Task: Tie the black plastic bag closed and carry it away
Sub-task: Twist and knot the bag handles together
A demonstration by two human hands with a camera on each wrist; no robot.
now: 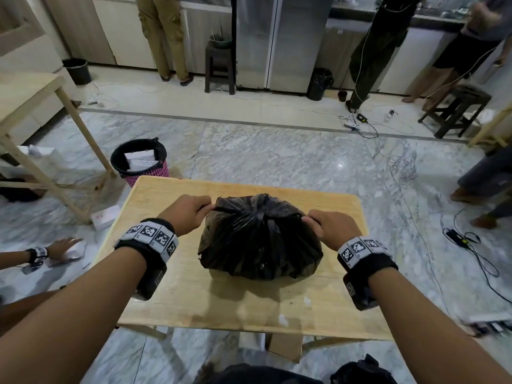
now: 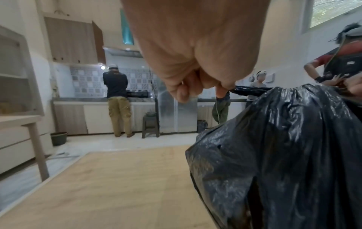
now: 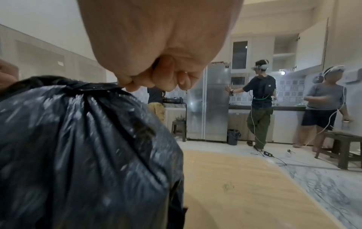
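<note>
left hand [image 1: 191,210] fisted, pinching a twisted tail of the black plastic bag [image 1: 260,239] between thumb and fingers, out to the bag's left side. left wrist view confirms: tail [image 2: 248,89] runs taut from the fingertips to the gathered top

right hand [image 1: 331,225] same story, mirrored: fingers curled tight on the opposite tail [image 3: 98,86], taut back to the centre

both tails meet at a bunched knot point [image 1: 261,214] on top of the bag, pleats radiating out from it. my read: mouth is gathered and at least one crossover is being cinched. can't tell whether that's the first throw or a finished double knot, the crossing itself is too dark to resolve

bag sits on the wooden table [image 1: 194,306], roughly centred, full and rounded, not lifted

status: closing step mostly done, possibly one more throw needed. carry-away not started, bag rests fully on the tabletop

further out: pink bin [image 1: 141,162] with a black liner on the floor past the far-left table corner; other people at the kitchen counter, well apart
</note>
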